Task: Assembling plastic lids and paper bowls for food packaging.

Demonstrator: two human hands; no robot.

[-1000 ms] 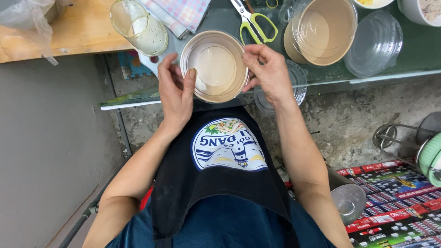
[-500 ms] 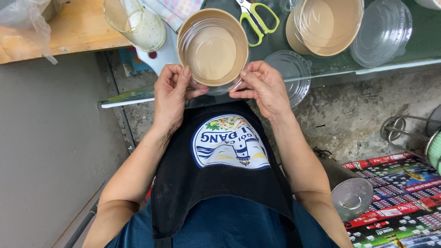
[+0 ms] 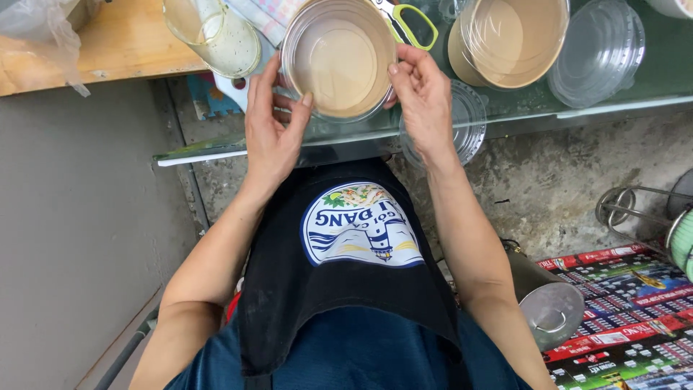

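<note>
Head view: a round paper bowl with a clear lid faces straight up, near the glass counter's front edge, between the hands. The left hand and right hand grip its rim from either side.

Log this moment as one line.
left hand: on bowl rim | right hand: on bowl rim | bowl: brown, clear lid, on glass shelf | scissors: behind bowl

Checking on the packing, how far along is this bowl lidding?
In hand: both hands, left hand and right hand, hold the paper bowl at its rim, clear lid on top. Left: another paper bowl beside it, and spare clear lids stacked on the glass counter.
</note>
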